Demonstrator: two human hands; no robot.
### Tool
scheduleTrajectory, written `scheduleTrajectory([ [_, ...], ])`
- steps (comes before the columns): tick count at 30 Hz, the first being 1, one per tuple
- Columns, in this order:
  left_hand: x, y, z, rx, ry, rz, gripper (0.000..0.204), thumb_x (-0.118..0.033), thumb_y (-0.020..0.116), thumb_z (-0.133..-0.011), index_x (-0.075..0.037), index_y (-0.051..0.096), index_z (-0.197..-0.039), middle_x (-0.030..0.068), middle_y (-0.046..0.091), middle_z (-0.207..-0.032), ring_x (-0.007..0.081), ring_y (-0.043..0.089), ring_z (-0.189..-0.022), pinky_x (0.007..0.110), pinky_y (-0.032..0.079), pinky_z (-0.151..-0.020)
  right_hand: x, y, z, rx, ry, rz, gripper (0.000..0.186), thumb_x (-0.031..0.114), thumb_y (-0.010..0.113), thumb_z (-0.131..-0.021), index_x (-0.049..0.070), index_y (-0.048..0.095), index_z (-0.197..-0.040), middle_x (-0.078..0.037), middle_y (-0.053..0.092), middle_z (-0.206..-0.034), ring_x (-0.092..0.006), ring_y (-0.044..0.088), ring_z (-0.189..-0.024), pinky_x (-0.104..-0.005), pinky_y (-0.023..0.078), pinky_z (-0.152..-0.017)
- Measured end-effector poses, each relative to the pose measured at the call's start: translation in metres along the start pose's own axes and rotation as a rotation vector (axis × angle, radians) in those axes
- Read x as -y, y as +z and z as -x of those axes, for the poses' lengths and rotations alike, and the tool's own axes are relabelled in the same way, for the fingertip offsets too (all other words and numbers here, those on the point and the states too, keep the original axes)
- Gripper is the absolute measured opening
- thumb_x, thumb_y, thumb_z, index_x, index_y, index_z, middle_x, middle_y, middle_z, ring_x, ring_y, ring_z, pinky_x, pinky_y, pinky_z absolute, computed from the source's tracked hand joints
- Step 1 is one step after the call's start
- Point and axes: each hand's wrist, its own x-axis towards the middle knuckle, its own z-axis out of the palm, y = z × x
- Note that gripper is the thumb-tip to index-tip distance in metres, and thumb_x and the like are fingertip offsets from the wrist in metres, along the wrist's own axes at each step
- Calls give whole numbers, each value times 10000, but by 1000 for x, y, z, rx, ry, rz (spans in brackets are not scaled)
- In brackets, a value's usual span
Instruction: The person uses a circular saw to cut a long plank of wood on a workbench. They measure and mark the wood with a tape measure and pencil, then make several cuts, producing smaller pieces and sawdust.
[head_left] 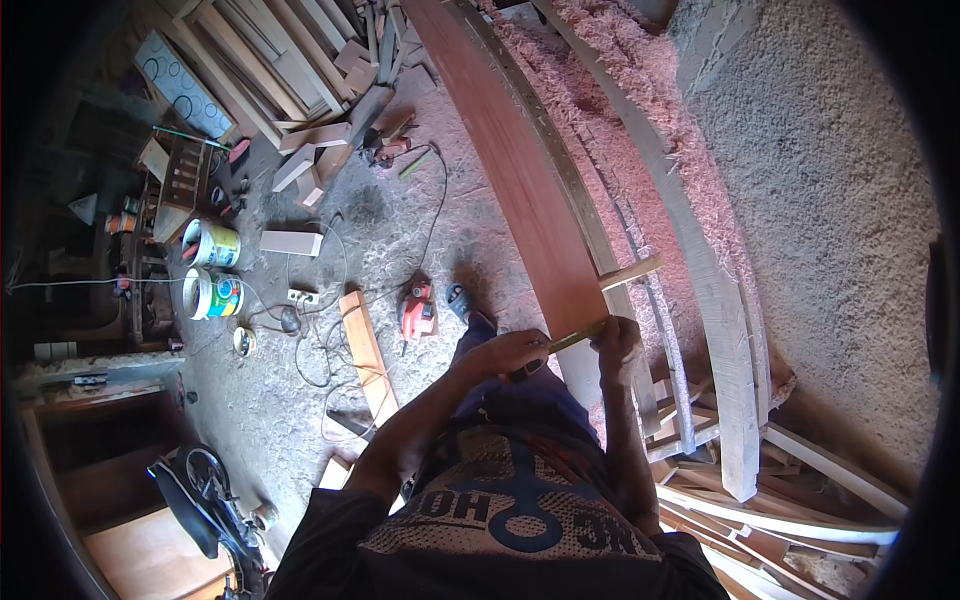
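Note:
A long reddish plank point(520, 190) runs from the top of the view down to my waist, with a pale section at its near end. A yellow tape measure blade point(575, 335) stretches across it between my hands. My left hand point(515, 355) is closed on the dark tape measure case at the plank's left edge. My right hand point(617, 345) is closed on the blade at the right edge. A short wooden stick point(630, 271) lies crosswise just above my right hand, over a weathered beam beside the plank.
Shavings-covered boards point(730, 380) lean along the rough right wall point(830, 200). A red power tool point(417, 315), cords, a power strip point(305, 296) and an orange board point(365, 355) lie on the floor. Two buckets point(212, 295), stacked lumber point(260, 60) and a motorbike point(195, 505) are at left.

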Motion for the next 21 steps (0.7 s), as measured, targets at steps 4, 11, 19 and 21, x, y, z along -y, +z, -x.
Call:
scheduleTrajectory([
  [4,3,-6,-4,73,19,-36,256,-231,495,-1034,-79,668,-1147,85,564,-1361,224,599,-1225,347,525,-998,9,4,7,-123,-1,-86,335,211,607,-1021,-89,608,-1170,-178,703,-866,-192,713,-700,-312,604,-579],
  [11,5,-13,-11,110,52,-71,339,-311,505,-1026,-87,666,-1222,107,584,-1361,256,604,-1247,353,568,-977,6,-5,3,0,-22,-66,340,232,632,-1014,-94,653,-1108,-178,725,-921,-203,739,-748,-306,619,-600],
  [19,-5,-8,-6,9,108,-105,462,-423,548,-1014,-68,621,-1301,140,680,-1132,241,728,-896,367,625,-745,8,-8,0,-4,-20,-59,337,222,629,-1013,-99,658,-1113,-173,725,-898,-202,732,-723,-308,619,-608],
  [21,-16,-10,7,-25,0,-42,477,-455,541,-1027,-60,616,-1284,142,687,-1087,228,733,-837,366,617,-706,27,-8,10,-18,-14,-35,334,212,643,-1015,-96,665,-1139,-137,703,-877,-170,695,-712,-304,610,-592],
])
